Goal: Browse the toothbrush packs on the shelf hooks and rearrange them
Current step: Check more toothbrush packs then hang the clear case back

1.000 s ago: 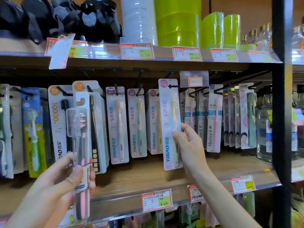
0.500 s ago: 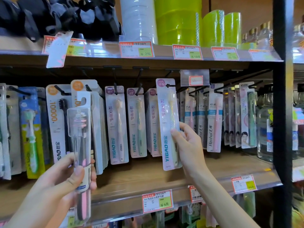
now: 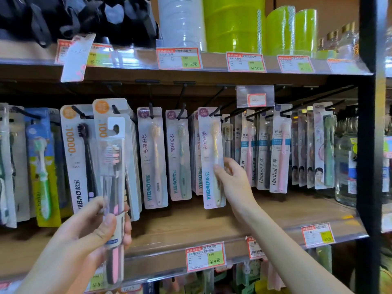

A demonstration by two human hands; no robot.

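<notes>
A shopper's right hand (image 3: 232,183) pinches a pale pink YIBAO toothbrush pack (image 3: 211,158) hanging from a black shelf hook (image 3: 218,110). Left of that hook and lower, the left hand (image 3: 93,230) grips a clear twin-brush pack (image 3: 113,187), held upright before the hanging black-bristle packs (image 3: 78,158).

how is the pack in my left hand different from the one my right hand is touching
The clear twin-brush pack is off its hook, held by the left hand; the pink YIBAO pack hangs from a hook, pinched by the right hand. The clear pack holds pink and dark brushes; the YIBAO pack holds one yellow brush. Both are upright.
</notes>
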